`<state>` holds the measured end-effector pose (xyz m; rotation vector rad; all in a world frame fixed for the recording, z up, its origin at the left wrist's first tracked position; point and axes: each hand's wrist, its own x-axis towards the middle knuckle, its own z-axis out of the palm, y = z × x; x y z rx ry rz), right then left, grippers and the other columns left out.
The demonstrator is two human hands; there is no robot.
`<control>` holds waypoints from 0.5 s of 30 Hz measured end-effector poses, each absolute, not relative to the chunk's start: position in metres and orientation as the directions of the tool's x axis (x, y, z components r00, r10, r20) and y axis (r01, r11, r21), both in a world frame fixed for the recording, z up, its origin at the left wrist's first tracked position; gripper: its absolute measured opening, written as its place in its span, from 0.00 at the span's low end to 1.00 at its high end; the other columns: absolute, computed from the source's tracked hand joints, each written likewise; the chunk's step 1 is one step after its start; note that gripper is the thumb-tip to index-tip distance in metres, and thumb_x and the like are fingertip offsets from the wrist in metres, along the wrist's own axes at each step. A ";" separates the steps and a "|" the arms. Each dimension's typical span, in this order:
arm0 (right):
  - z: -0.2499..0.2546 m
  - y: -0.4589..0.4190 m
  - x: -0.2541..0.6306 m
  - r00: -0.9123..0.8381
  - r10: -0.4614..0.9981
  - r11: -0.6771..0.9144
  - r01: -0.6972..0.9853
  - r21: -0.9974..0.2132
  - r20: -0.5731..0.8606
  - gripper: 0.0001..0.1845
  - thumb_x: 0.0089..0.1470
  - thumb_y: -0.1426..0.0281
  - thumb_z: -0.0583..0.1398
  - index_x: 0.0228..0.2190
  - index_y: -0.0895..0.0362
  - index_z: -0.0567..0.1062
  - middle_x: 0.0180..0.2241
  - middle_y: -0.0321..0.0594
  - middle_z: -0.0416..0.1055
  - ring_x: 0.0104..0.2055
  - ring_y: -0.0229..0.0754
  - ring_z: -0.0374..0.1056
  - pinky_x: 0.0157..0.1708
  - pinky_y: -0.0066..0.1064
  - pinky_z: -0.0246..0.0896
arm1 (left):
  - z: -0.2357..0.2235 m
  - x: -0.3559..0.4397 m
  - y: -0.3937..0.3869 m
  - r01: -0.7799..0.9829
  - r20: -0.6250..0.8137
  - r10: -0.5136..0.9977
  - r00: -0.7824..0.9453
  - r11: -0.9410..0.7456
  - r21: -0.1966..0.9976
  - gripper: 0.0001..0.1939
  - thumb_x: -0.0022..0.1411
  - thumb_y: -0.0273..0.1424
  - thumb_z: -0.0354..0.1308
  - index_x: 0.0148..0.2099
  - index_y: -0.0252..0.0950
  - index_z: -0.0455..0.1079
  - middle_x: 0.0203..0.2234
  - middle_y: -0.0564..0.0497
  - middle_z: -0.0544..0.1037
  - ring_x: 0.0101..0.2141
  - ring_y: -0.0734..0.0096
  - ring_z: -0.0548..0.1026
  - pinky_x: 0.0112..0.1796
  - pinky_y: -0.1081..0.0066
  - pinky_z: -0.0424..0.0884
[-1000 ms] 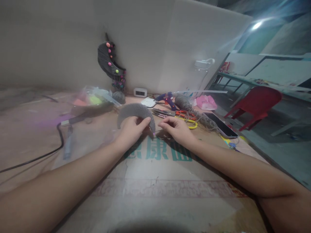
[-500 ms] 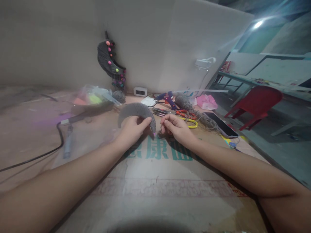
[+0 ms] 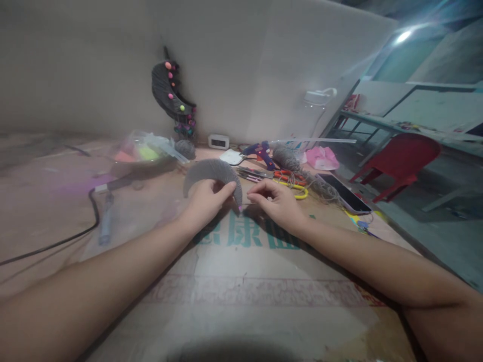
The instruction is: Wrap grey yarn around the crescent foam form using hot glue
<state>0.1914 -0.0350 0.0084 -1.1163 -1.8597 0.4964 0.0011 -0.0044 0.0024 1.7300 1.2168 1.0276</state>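
My left hand (image 3: 207, 198) grips a grey yarn-wrapped crescent (image 3: 211, 170) near its right end, thumb on the front. A small pink bit (image 3: 240, 208) shows at the crescent's lower right tip. Just right of that tip is my right hand (image 3: 277, 201), thumb and forefinger brought together in a pinch. What sits between those fingertips is too small to make out. A thin dark line lies between the tip and this hand. Behind it are yellow-handled scissors (image 3: 302, 192) and red-handled pliers (image 3: 289, 176).
Behind stand a glue gun (image 3: 260, 153), loose grey yarn (image 3: 287, 158), a phone (image 3: 345, 193), a small white clock (image 3: 218, 142) and a clear bottle (image 3: 315, 118). A finished-looking crescent with pompoms (image 3: 166, 88) hangs on the wall. At left are a bowl (image 3: 139, 156) and a black cable (image 3: 92, 216).
My right hand's fingers have stretched slightly toward the crescent's tip, their pinch now more extended. The left hand and the crescent have hardly moved.
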 end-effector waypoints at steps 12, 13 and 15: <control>0.009 -0.037 0.193 -0.493 0.618 0.781 0.479 -0.401 0.613 0.09 0.60 0.72 0.57 0.36 0.55 0.78 0.29 0.38 0.72 0.32 0.37 0.67 0.34 0.29 0.62 | 0.006 0.001 -0.007 0.429 0.197 0.949 0.248 -0.290 0.856 0.22 0.59 0.47 0.52 0.24 0.35 0.72 0.21 0.49 0.78 0.26 0.64 0.74 0.30 0.69 0.64; 0.013 -0.037 0.194 -0.479 0.626 0.773 0.485 -0.409 0.615 0.08 0.60 0.70 0.58 0.34 0.56 0.78 0.29 0.38 0.72 0.32 0.37 0.67 0.33 0.29 0.62 | 0.006 0.001 -0.007 0.419 0.199 0.949 0.246 -0.289 0.861 0.22 0.59 0.47 0.52 0.24 0.35 0.72 0.20 0.49 0.78 0.26 0.64 0.74 0.30 0.69 0.64; 0.024 -0.033 0.201 -0.395 0.680 0.716 0.539 -0.444 0.617 0.10 0.59 0.66 0.59 0.29 0.56 0.77 0.27 0.38 0.72 0.31 0.38 0.66 0.33 0.30 0.61 | 0.004 0.001 -0.006 0.389 0.194 0.948 0.251 -0.282 0.877 0.22 0.60 0.47 0.51 0.24 0.36 0.72 0.20 0.48 0.78 0.25 0.64 0.74 0.30 0.69 0.65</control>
